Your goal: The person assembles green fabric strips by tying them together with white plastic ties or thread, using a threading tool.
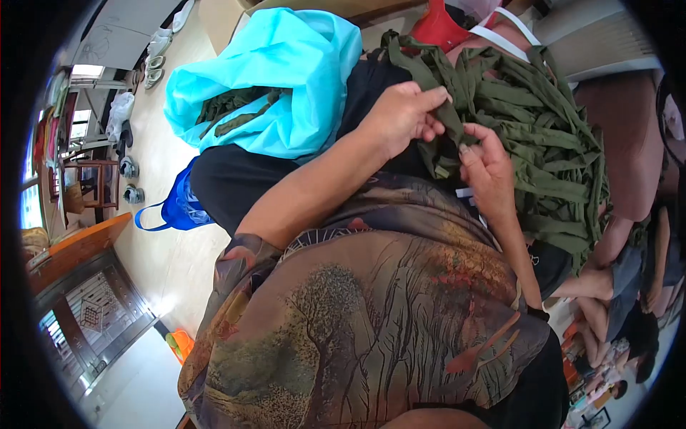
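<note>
My left hand [404, 118] pinches a dark green fabric strip [450, 121] between thumb and fingers. Just below and to the right, my right hand [489, 168] grips the same strip with its fingertips. The strip runs between both hands, above my lap. A large heap of similar green strips [547, 136] lies tangled to the right, beside and behind my right hand. To the left of my hands, an open light blue bag [314, 79] rests on my dark-trousered leg, with more green strips [243, 111] inside. The strip's far end cannot be made out.
A darker blue bag [182, 204] is on the pale floor [153, 129] at left. Several shoes [153, 64] line the wall. A red plastic thing [437, 27] stands behind the heap. Other people [607, 307] are at the right edge.
</note>
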Available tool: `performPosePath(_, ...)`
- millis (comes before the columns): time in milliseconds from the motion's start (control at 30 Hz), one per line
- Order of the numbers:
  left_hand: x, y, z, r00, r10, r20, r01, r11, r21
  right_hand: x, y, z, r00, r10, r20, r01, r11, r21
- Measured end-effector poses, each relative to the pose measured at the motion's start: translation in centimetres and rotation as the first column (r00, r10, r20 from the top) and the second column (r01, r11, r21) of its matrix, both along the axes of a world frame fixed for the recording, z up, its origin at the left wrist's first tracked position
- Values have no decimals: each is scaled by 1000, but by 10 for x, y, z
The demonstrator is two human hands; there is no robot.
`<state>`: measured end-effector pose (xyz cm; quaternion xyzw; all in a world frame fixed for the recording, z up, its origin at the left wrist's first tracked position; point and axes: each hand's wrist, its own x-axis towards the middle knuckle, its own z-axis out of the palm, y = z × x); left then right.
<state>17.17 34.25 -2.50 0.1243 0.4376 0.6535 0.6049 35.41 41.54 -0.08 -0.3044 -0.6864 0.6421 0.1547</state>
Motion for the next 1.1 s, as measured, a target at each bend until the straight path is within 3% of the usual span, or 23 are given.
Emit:
performPosePath(267,-12,3,-7,982,181,56,-183,982,38,20,13,-2,992,-97,78,108,982,-153)
performPosePath(467,-17,-1,-5,969,235,72,-240,968,70,19,2,2,967,-253,18,252,967,39)
performPosePath(667,-19,-5,-8,979,202,40,-205,972,111,21,5,3,968,-217,128,180,951,252)
performPosePath(867,-21,-9,-8,983,163,87,-179,961,213,19,9,-1,982,-167,83,142,959,245)
performPosePath(1100,14,-5,-2,1000,10,-3,-10,986,168,-4,7,-2,995,-95,36,77,937,342)
